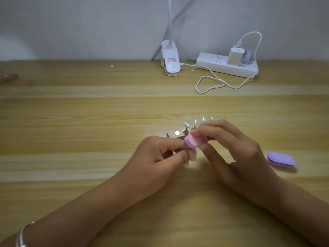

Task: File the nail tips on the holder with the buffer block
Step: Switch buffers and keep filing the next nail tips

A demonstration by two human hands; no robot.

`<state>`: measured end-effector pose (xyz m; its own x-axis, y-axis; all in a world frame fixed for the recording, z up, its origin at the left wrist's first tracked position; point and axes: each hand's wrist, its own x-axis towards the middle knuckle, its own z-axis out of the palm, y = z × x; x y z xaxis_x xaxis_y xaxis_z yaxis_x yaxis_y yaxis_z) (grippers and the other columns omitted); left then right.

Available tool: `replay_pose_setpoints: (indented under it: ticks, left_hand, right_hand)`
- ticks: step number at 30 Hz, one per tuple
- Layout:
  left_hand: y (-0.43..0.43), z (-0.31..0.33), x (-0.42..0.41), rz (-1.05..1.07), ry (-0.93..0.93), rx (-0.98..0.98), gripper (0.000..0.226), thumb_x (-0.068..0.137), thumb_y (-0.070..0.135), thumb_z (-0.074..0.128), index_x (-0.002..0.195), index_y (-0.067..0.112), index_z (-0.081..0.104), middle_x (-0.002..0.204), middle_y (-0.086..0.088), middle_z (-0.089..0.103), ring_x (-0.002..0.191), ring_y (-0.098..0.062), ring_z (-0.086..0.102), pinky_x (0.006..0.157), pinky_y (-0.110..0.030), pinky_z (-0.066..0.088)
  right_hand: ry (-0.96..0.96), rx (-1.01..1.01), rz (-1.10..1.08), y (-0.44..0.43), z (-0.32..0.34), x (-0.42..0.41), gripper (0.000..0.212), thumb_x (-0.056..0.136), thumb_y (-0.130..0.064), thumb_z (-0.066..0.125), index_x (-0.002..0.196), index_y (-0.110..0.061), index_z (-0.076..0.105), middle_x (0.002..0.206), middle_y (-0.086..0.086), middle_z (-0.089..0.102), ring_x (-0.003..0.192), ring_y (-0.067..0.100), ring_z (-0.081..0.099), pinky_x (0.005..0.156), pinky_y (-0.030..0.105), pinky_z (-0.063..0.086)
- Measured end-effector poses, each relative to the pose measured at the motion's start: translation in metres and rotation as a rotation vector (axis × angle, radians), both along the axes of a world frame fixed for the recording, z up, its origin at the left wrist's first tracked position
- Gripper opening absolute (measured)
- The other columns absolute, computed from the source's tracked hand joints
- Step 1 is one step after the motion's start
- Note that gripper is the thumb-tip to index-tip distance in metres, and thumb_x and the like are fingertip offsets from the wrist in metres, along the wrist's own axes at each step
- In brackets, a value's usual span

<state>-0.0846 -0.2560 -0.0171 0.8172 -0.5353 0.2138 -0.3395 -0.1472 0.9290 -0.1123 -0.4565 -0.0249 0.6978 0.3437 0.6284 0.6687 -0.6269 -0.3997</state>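
Note:
A small wooden holder (171, 134) sits on the table with several clear nail tips (187, 124) standing on metal pegs behind my hands. My right hand (231, 148) grips a pink and purple buffer block (193, 142) between thumb and fingers, held just in front of the holder. My left hand (160, 155) pinches something small at the block's left end; a nail tip seems to show under the block, but blur hides it. Part of the holder is covered by both hands.
A second purple and pink buffer block (281, 159) lies on the table to the right of my right hand. At the back stand a white clip lamp (170, 59), a white power strip (226, 65) with chargers, and a looping white cable (213, 84).

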Motion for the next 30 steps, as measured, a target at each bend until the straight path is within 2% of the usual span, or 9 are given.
replay_pose_setpoints:
  ticks: [4,8,12,14,17,22,25,28,30]
  left_hand:
    - [0.0012,0.001,-0.0001,0.017,0.01,-0.035,0.017,0.089,0.02,0.062,0.084,0.03,0.076,0.066,-0.001,0.063,0.059,-0.021,0.05,0.054,-0.035,0.036]
    - [-0.0001,0.0003,-0.0006,-0.005,-0.009,0.014,0.013,0.089,0.023,0.061,0.083,0.02,0.072,0.069,-0.004,0.064,0.064,-0.039,0.055,0.059,-0.048,0.044]
    - [0.0003,0.0015,-0.001,0.021,-0.05,0.007,0.024,0.089,0.016,0.06,0.076,0.033,0.072,0.064,0.003,0.061,0.058,-0.024,0.052,0.054,-0.032,0.039]
    - [-0.0004,0.0011,-0.0002,0.049,-0.049,0.006,0.022,0.089,0.02,0.06,0.075,0.031,0.072,0.065,-0.005,0.061,0.06,-0.028,0.051,0.055,-0.036,0.037]
    - [-0.0016,0.0009,-0.0018,0.036,-0.036,0.008,0.018,0.088,0.026,0.059,0.075,0.021,0.07,0.068,-0.004,0.062,0.066,-0.035,0.055,0.059,-0.042,0.042]
    - [-0.0003,0.0024,-0.0016,0.066,-0.013,-0.002,0.016,0.088,0.022,0.062,0.083,0.021,0.076,0.07,-0.006,0.065,0.065,-0.031,0.056,0.059,-0.039,0.042]
    - [-0.0017,0.002,-0.0028,0.052,-0.006,-0.003,0.019,0.087,0.028,0.06,0.079,0.016,0.074,0.068,-0.006,0.064,0.065,-0.033,0.057,0.061,-0.044,0.045]
    - [-0.0021,0.0014,-0.003,0.041,0.018,-0.011,0.016,0.087,0.022,0.06,0.076,0.018,0.072,0.07,-0.004,0.065,0.065,-0.025,0.06,0.064,-0.044,0.047]
    - [-0.0009,0.0011,-0.0011,0.065,0.023,-0.005,0.017,0.088,0.021,0.06,0.078,0.021,0.074,0.072,-0.006,0.067,0.069,-0.032,0.06,0.063,-0.042,0.046]
  right_hand:
    - [0.0,-0.04,0.092,-0.0032,-0.0016,-0.005,0.021,0.097,-0.001,0.056,0.115,0.001,0.067,0.114,0.007,0.063,0.107,0.021,0.062,0.095,0.029,0.049]
    - [0.007,0.008,0.02,-0.0004,0.0001,-0.0003,0.022,0.094,0.004,0.06,0.114,-0.001,0.068,0.111,0.007,0.064,0.104,0.02,0.063,0.092,0.032,0.051]
    - [0.009,-0.007,0.082,-0.0019,-0.0005,-0.0035,0.021,0.096,0.0,0.057,0.115,0.001,0.067,0.111,0.008,0.064,0.104,0.021,0.063,0.091,0.032,0.051]
    - [0.005,-0.01,0.088,-0.0022,-0.0007,-0.0039,0.021,0.096,0.0,0.058,0.115,0.001,0.067,0.111,0.008,0.064,0.104,0.021,0.063,0.091,0.032,0.051]
    - [0.009,0.013,0.03,0.0011,0.0002,0.0006,0.022,0.092,0.003,0.061,0.113,0.0,0.067,0.108,0.007,0.065,0.101,0.02,0.063,0.091,0.031,0.051]
    - [0.025,0.001,0.122,-0.0038,-0.0007,-0.0036,0.02,0.095,0.0,0.061,0.114,0.0,0.066,0.109,0.007,0.064,0.104,0.02,0.062,0.09,0.031,0.051]
    - [0.011,0.012,0.076,-0.0016,-0.0004,-0.0011,0.022,0.093,0.002,0.062,0.114,0.0,0.067,0.108,0.007,0.065,0.1,0.02,0.064,0.088,0.033,0.052]
    - [0.025,0.032,0.041,-0.0002,0.0017,0.0017,0.022,0.091,0.004,0.063,0.112,0.0,0.068,0.106,0.007,0.065,0.097,0.021,0.065,0.086,0.035,0.053]
    - [0.038,0.026,0.098,-0.0024,0.0017,-0.001,0.018,0.094,0.002,0.061,0.111,-0.001,0.068,0.104,0.007,0.064,0.097,0.022,0.064,0.086,0.034,0.052]
